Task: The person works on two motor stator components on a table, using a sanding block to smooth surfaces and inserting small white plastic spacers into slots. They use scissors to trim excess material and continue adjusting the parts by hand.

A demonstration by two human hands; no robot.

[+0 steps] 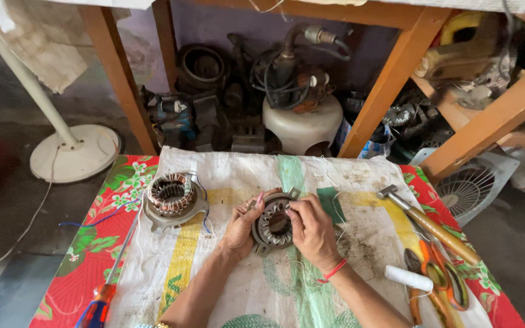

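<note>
Both hands grip one stator [273, 226] at the middle of the table [92, 255], on the white sack [226, 176] that covers it. The left hand [244, 226] curls closed around its left rim; the right hand [311, 229] pinches its upper right edge with closed fingers. A second stator [171, 195] sits near the left edge. A hammer [432, 226] and scissors [442, 273] lie by the right edge, a screwdriver [107, 285] at the left.
</note>
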